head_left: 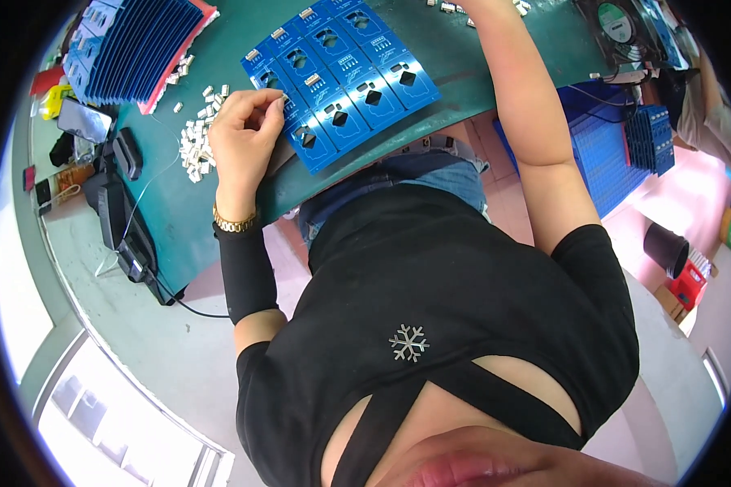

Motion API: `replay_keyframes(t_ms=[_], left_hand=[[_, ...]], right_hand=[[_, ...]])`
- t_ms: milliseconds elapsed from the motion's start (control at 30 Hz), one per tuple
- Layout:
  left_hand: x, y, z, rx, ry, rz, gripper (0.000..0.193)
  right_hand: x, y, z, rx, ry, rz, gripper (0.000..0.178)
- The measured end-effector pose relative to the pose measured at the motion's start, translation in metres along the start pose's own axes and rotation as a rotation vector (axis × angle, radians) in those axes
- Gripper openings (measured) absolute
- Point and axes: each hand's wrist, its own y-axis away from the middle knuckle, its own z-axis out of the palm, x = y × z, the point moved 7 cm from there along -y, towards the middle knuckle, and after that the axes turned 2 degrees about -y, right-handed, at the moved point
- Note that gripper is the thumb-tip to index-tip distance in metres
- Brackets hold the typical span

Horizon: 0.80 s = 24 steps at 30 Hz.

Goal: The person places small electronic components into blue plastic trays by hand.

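A blue circuit board panel (357, 69) with rows of black diamond-shaped cutouts lies on the green table mat. White connectors (307, 14) stand at several places on it. My left hand (248, 130) is at the panel's left edge, thumb and forefinger pinched together over it; what they hold, if anything, is too small to make out. Beside that hand lies a loose heap of small white connectors (195, 150). My right hand (481, 5) reaches to the upper edge of the picture, its fingers cut off, near more small white connectors (448, 7).
A rack of upright blue boards (142, 49) stands at the far left. A phone (85, 120) and black devices (118, 211) with cables lie along the left edge. At the far right is a fan (616, 23); below it, a blue crate (605, 154) and stacked blue boards (650, 140).
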Motion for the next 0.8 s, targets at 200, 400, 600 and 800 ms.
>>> replay_keyframes(t_ms=[200, 400, 600, 800], left_hand=[[0.000, -0.002, -0.002, -0.037, -0.010, 0.001, 0.012], [0.000, -0.008, 0.000, -0.103, -0.023, 0.016, 0.011], [-0.005, -0.014, -0.002, -0.193, 0.012, -0.011, 0.011], [-0.010, -0.019, 0.001, -0.283, 0.053, -0.028, 0.011]], right_hand=[[-0.001, 0.003, 0.033, -0.160, 0.103, -0.266, 0.016], [-0.008, 0.013, 0.058, -0.326, 0.155, -0.321, 0.017], [-0.014, 0.014, 0.055, -0.312, 0.083, -0.346, 0.016], [-0.011, 0.012, 0.059, -0.354, 0.148, -0.304, 0.016]])
